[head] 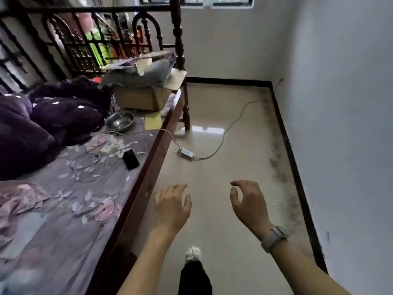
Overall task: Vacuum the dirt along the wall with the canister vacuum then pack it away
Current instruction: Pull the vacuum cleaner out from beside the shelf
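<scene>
Stood in the strip of glossy beige tile floor (244,128) between a dark wooden bed (136,201) and a white plaster wall (340,124). Left hand (170,206) and right hand (247,202) held out over the near floor, both bare of any load, fingers loosely curled and spread apart; a pale watch band (273,238) on the right wrist. No canister vacuum anywhere in view, so probably the very start, with the machine yet to be fetched. Dark grey band of dirt (280,167) smeared along the floor's right edge, tight against the black skirting board (297,171), from the far corner back to the near end. Judged best to lift the white power strip (186,153) and its pale cable (231,122) off the middle floor first, since the cable ran toward the far right corner and across the dirt; then to run the nozzle slowly along the skirting, far corner to near. On the bed's far end, an open brown cardboard box (141,99) heaped over with a grey cushion (146,74) and loose papers, its inside hidden. Beside it, a round steel bowl (120,122), seemingly holding nothing. Near the bed's floor-side edge, a black phone (130,159).
</scene>
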